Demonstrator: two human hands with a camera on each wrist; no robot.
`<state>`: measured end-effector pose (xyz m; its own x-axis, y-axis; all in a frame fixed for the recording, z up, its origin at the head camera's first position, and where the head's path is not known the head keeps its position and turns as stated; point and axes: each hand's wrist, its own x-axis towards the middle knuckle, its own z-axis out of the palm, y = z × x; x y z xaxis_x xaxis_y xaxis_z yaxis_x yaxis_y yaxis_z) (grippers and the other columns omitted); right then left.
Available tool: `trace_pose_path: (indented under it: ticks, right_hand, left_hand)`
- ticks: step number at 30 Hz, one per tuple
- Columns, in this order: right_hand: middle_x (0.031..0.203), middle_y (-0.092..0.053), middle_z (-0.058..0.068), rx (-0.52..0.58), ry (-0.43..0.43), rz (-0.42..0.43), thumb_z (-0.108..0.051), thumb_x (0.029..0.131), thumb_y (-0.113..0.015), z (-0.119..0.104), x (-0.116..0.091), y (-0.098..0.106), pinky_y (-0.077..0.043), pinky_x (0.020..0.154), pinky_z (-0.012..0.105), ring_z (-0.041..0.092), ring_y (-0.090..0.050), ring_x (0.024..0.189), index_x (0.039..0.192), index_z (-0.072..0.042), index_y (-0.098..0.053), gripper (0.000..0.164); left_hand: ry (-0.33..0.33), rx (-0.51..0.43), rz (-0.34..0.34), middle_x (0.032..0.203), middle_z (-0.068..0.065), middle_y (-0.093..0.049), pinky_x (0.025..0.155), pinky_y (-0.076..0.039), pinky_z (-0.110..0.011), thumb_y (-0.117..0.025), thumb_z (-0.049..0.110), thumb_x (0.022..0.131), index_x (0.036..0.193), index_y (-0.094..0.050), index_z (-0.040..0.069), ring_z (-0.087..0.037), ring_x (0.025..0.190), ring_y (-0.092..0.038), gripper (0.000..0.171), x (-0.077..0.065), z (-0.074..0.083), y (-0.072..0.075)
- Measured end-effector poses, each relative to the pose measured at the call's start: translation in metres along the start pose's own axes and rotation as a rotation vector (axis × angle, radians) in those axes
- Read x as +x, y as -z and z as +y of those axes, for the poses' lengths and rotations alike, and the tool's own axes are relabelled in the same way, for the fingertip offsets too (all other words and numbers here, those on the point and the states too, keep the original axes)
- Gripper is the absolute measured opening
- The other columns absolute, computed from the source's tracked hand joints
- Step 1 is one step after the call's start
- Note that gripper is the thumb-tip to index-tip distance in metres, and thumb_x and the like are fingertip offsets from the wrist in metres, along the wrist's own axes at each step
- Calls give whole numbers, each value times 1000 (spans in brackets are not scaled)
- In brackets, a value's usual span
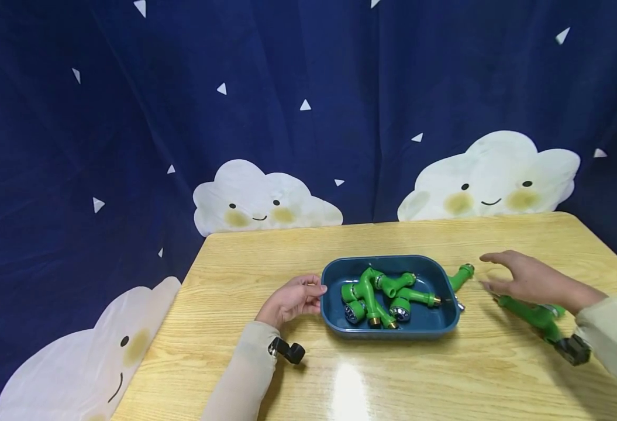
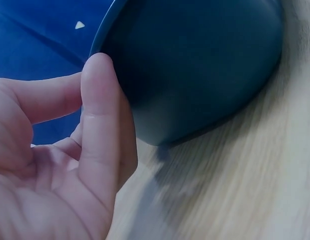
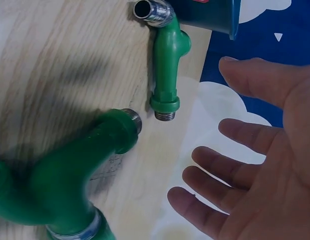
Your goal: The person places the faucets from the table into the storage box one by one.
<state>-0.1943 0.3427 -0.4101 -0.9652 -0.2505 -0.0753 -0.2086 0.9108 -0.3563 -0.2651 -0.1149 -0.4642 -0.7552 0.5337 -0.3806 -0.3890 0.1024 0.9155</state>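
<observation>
A dark blue rectangular tray [image 1: 392, 334] stands on the table, with several green taps [image 1: 367, 292] lying in it. My left hand [image 1: 295, 301] pinches the tray's left rim; in the left wrist view its thumb lies over the edge of the tray wall [image 2: 205, 60]. To the right of the tray, my right hand [image 1: 534, 283] hovers with fingers spread and nothing held. One green tap [image 3: 167, 70] with a metal threaded end lies close beside the tray's right side. Another tap [image 3: 69, 170] lies on the table below my right hand and forearm, partly hidden by the arm in the head view.
The light wooden table [image 1: 250, 263] reaches back to a dark blue curtain [image 1: 266, 70] printed with white clouds and triangles. A small black device [image 1: 288, 351] is strapped to my left wrist, and a similar one [image 1: 572, 349] is at my right.
</observation>
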Motion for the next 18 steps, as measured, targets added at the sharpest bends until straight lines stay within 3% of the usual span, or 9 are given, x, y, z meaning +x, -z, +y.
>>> trace_pose_path:
  ticks: [8, 18]
  right_hand:
    - [130, -52, 40, -35, 20, 25, -28, 93, -69, 14, -15, 0, -51, 85, 61, 56, -52, 115, 136, 11, -47, 63]
    - [116, -51, 45, -161, -123, -13, -28, 78, -81, 38, -38, -9, -53, 69, 54, 57, -56, 98, 128, 17, -49, 75]
  left_hand:
    - [3, -4, 1, 65, 4, -58, 52, -55, -15, -54, 5, 98, 86, -50, 14, -6, 56, -56, 15, -1, 2, -1]
    - [9, -15, -3, 64, 4, -59, 53, -56, -16, -53, 5, 98, 87, -50, 14, -5, 55, -57, 15, 0, 1, -1]
